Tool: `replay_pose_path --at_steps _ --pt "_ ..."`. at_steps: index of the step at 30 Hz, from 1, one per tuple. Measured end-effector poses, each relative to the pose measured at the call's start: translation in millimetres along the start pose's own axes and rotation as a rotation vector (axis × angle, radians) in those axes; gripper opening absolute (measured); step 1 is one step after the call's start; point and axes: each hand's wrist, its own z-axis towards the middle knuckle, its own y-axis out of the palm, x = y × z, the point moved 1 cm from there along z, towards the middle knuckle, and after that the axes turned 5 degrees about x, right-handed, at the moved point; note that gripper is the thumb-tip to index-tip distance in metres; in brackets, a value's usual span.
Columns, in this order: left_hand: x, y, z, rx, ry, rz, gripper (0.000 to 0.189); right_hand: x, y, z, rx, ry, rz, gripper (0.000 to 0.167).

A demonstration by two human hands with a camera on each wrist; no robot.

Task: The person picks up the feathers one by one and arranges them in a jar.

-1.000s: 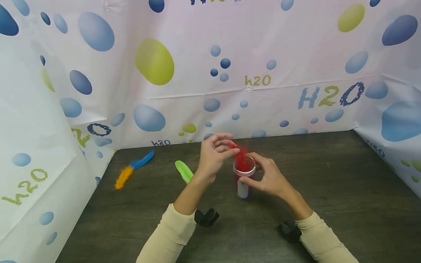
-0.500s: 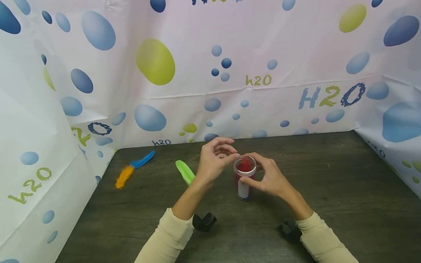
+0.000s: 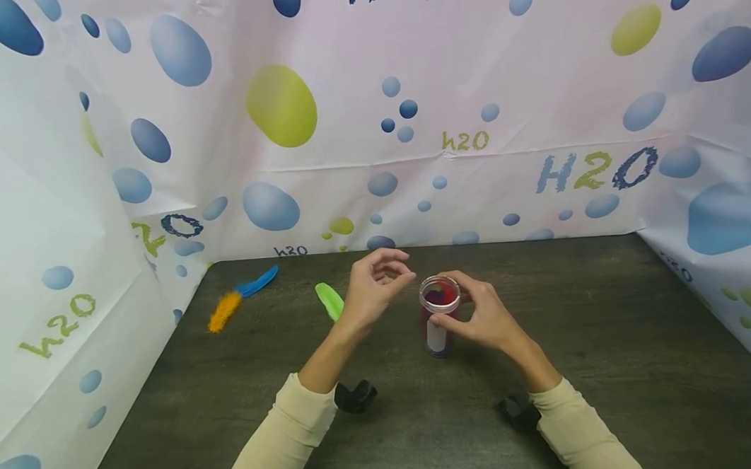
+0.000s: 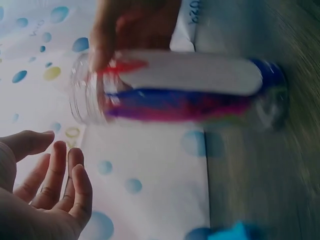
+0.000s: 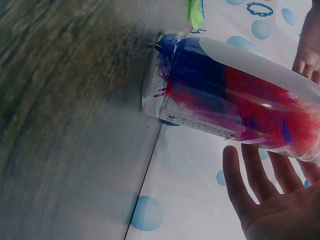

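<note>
On dark table (image 3: 579, 344), jar (image 3: 436, 337) upright, stuffed with red and blue fluff (image 5: 295, 120), gripped near the rim by right hand (image 3: 487, 319). Left hand (image 3: 368, 288) drawn back from the mouth, loosely curved, free of the red fluff pinched a second ago. Farther left, green feather (image 3: 329, 299), then blue feather (image 3: 258, 282) beside orange feather (image 3: 225, 311). Behind, creased white sheet (image 3: 358, 143) printed with spots and "H2O".

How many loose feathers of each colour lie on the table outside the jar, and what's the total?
Orange feather: 1
Blue feather: 1
Green feather: 1, partly hidden by the left arm
Total: 3 loose feathers; the contents of the jar overlap too much to count.
</note>
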Motion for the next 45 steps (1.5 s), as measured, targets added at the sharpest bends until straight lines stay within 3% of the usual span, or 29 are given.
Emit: replay_pose_path --at_steps 6,11,19,28,37,45 --pt "-13.4 -28.0 -4.3 0.069 0.160 0.307 0.020 -0.1 2.4 -0.1 0.002 -0.004 0.000 0.055" --pt "-27.9 -54.4 -7.3 0.127 0.203 0.469 0.016 -0.7 1.7 -0.9 0.002 0.022 -0.011 0.055" --pt "-49.9 -92.4 -16.2 0.199 0.149 0.646 0.016 0.6 0.3 -1.6 0.002 0.032 -0.012 0.054" --pt "-62.8 -143.2 -21.0 0.287 0.077 0.808 0.018 1.7 0.7 -0.8 -0.003 0.036 -0.013 0.055" --pt "-79.6 -184.0 -25.4 0.311 -0.025 0.895 0.019 1.2 0.0 -0.3 -0.002 0.034 -0.019 0.055" --pt "-92.8 -214.8 -18.6 0.369 -0.119 0.924 0.033 1.7 0.3 0.9 -0.004 0.034 0.002 0.055"
